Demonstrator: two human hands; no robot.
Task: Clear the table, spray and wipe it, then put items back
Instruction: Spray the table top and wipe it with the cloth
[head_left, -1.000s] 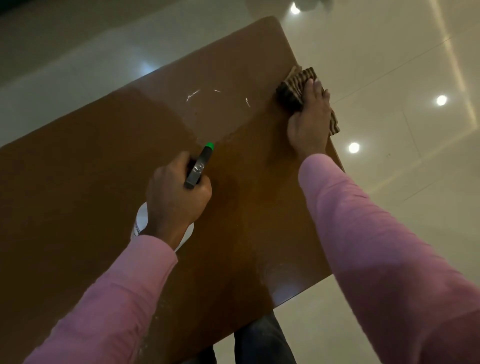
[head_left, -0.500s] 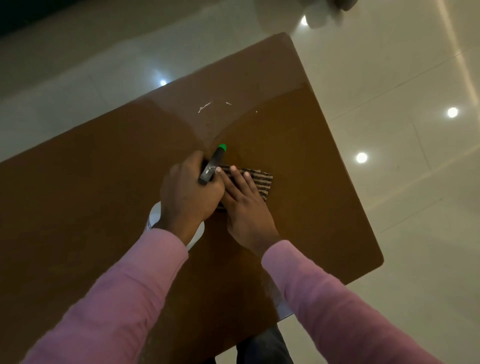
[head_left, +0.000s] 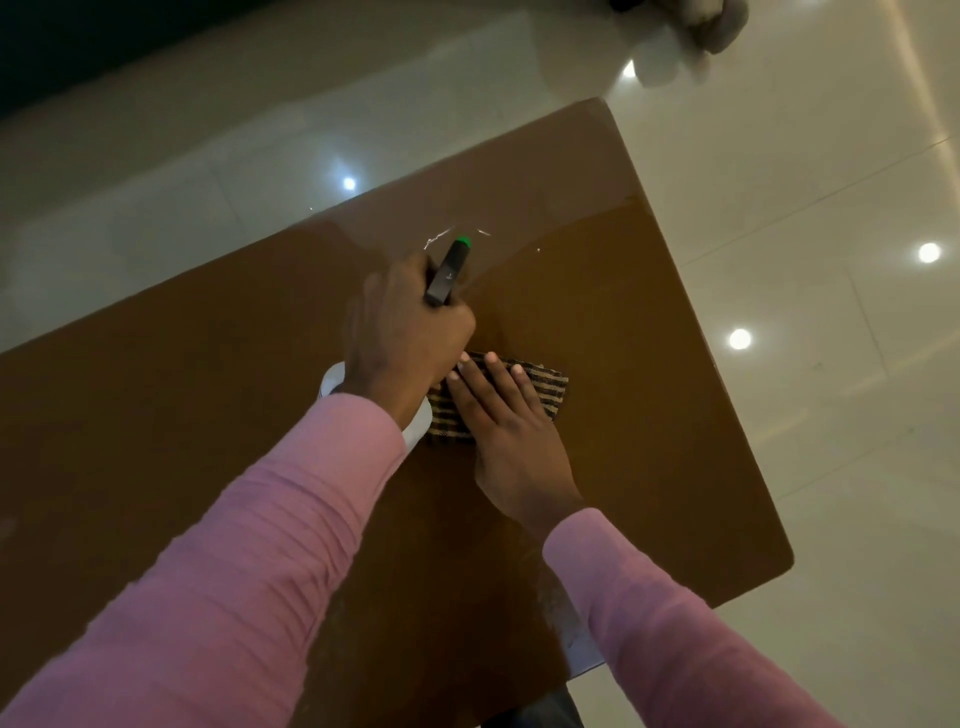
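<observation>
A brown-and-cream striped cloth (head_left: 548, 387) lies flat mid-desk (head_left: 649, 322), just beside the white spray bottle (head_left: 445, 273) with its dark head and green nozzle. A second ago the cloth was at the desk's right edge. The right hand (head_left: 514, 436) presses it with straight, slightly spread fingers (head_left: 496, 382). The left hand (head_left: 405, 332) curls round the bottle's neck.

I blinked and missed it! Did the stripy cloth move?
Yes. The striped cloth slid inward from the right edge of the table, ending beside the spray bottle.

2 hands (head_left: 410, 322) (head_left: 511, 431), 1 cloth (head_left: 545, 387), 1 bottle (head_left: 447, 273) — 1 table (head_left: 649, 415).
</observation>
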